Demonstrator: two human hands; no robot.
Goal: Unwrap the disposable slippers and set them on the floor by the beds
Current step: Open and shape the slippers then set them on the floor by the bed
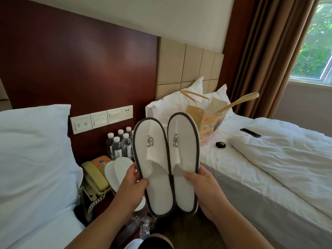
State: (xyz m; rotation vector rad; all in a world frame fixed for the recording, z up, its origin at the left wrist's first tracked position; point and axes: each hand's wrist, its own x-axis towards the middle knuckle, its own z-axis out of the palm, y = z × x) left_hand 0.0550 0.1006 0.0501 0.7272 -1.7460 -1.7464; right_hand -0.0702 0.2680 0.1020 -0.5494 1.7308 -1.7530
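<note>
1. As the bed (269,168) stands rightmost, the floor (190,230) lies just left of it.
2. Both slippers (183,150) hang above that: unwrapped, long axes upright, heels down.
3. Thumbs on top, left hand (133,184) & right hand (203,187) each grip one.

A grey interlaced monogram (150,141), resembling a looped S, is printed on the white upper of each of the two slippers (158,186). Left of the slippers, two round pictogram signs are borne by the end plate of the wall switch panel (81,124); their content is too small to be made out. Just left of the slippers, dark vertical characters are seen on the labels of the water bottles (116,146) but cannot be read. Below these, a small dark square is printed on an orange card (100,161), illegibly. Right of the slippers, the orange pattern on the paper bag (210,126) cannot be read as lettering.
</note>
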